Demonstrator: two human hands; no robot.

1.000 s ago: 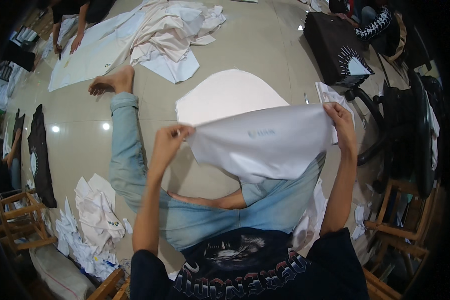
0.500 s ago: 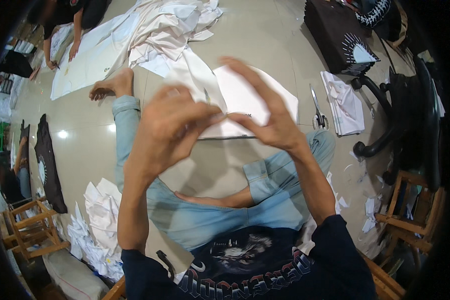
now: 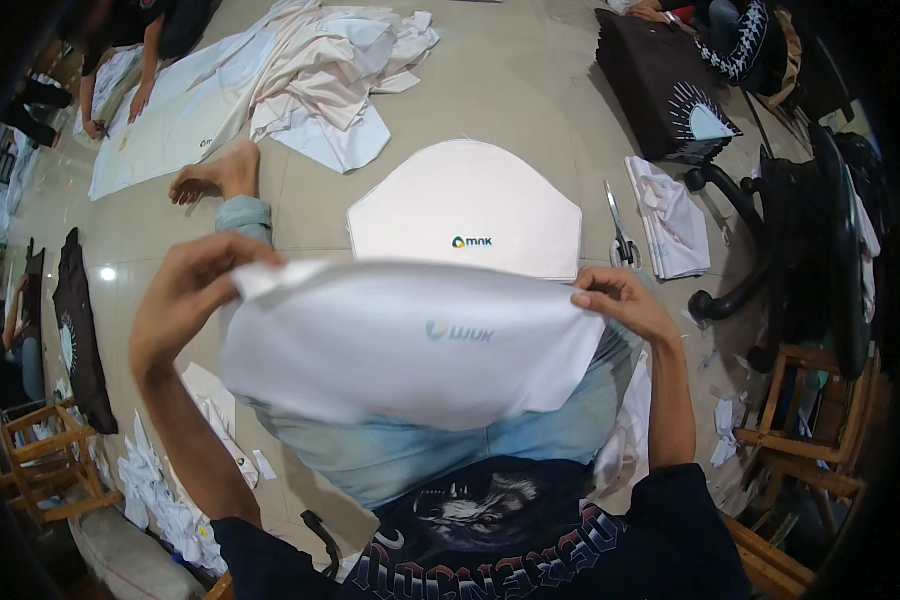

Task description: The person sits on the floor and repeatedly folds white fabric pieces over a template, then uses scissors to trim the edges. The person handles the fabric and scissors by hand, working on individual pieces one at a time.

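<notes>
A white fabric piece with a printed logo (image 3: 400,365) is stretched above my lap, slightly blurred. My left hand (image 3: 195,300) pinches its upper left corner, where a small flap folds over. At the upper right corner, my right hand (image 3: 625,300) grips the edge between thumb and fingers. Just beyond lies a second white fabric piece (image 3: 460,200), flat on the floor, with a rounded top and a small logo; the held piece hides its lower edge. Scissors (image 3: 622,230) rest on the floor to its right.
A heap of white fabric (image 3: 335,85) lies at the far left, where another person's hands (image 3: 140,103) work on a cloth. Folded white cloth (image 3: 675,225), a dark printed bag (image 3: 670,95) and a black chair base (image 3: 735,250) stand right. Fabric scraps (image 3: 160,490) lie lower left.
My hands, close together before, have moved apart and lower, with the white fabric piece now spread between them. The flat piece on the floor is uncovered, and no fabric overlaps its left side.
</notes>
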